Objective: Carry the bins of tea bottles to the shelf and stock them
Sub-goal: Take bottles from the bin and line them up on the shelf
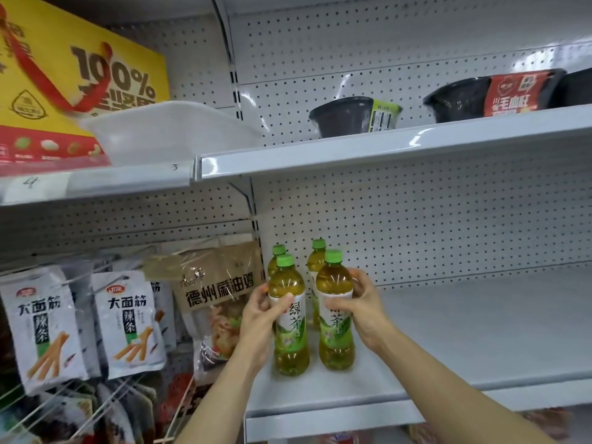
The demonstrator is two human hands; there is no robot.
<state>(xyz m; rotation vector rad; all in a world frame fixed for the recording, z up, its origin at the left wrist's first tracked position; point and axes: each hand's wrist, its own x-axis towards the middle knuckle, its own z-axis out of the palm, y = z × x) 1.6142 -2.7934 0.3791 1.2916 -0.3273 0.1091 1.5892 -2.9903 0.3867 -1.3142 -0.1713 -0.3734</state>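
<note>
Now | four tea bottles point(290, 318) on shelf point(448, 331) | each hand grips one

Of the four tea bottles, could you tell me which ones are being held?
The two front bottles: left hand holds one, right hand the other.

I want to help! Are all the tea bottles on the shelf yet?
Two green tea bottles already stand at the back. The left hand and right hand each grip a front bottle standing on the shelf. Much of the shelf is still bare.
</note>
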